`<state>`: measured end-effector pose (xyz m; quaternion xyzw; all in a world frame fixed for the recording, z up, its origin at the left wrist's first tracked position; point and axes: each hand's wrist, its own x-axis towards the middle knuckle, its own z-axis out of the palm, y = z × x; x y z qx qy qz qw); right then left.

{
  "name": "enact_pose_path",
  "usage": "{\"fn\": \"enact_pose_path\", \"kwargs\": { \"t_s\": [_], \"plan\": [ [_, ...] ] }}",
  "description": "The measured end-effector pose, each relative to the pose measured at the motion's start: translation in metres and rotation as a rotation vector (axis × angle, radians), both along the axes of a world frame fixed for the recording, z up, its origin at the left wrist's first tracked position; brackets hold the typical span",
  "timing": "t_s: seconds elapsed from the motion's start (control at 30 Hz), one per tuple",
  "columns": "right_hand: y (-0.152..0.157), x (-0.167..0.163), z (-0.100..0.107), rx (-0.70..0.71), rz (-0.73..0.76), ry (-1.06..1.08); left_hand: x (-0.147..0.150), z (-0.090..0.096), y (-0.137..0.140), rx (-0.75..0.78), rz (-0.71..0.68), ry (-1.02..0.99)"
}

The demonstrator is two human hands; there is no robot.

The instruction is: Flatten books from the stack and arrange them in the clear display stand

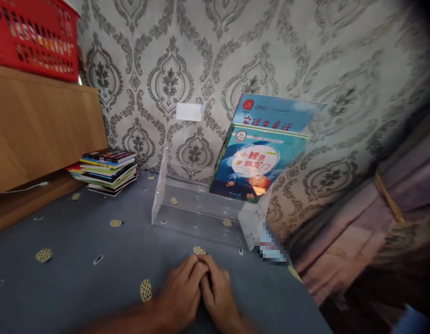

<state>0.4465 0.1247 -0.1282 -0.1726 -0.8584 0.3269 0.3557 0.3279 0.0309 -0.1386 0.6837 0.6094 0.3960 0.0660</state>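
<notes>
My left hand (181,288) and my right hand (220,293) rest together on the grey-blue cloth at the front middle. Their fingers are folded against each other, closed, and no object shows between them. Just beyond stands a clear acrylic book rack (197,227). In its right part lean several children's books: a blue picture book (228,174) with a white circle on its cover, and behind it a taller light-blue book (280,106) with red lettering. The left part of the rack holds no book.
A loose stack of books (110,178) lies at the back left beside a wooden cabinet (44,125). On the cabinet sits a red plastic basket (67,60). A pixelated item (272,246) lies by the rack's right end. A pinkish curtain (357,246) hangs at the right.
</notes>
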Motion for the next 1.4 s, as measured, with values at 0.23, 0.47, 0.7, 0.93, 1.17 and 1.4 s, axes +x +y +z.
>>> {"fn": "enact_pose_path", "kwargs": {
  "t_s": [0.23,0.47,0.7,0.93,1.17,1.4],
  "plan": [
    [0.012,-0.017,0.005,-0.340,0.014,-0.001,-0.004,0.018,0.003,-0.045,0.012,-0.165],
    [0.019,-0.016,-0.003,-0.645,0.014,-0.028,-0.006,0.018,0.004,-0.090,-0.031,-0.200],
    [0.020,-0.009,-0.002,-0.711,-0.038,-0.059,-0.005,0.011,0.010,-0.102,-0.110,-0.339],
    [0.019,-0.006,0.004,-0.731,-0.052,-0.069,-0.008,0.006,0.016,-0.077,-0.169,-0.357],
    [0.019,-0.007,0.004,-0.718,-0.076,-0.103,-0.011,0.008,0.012,-0.045,-0.201,-0.376],
    [0.024,-0.009,0.000,-0.690,-0.003,-0.070,-0.013,0.020,0.007,-0.057,-0.144,-0.244]
  ]
}}
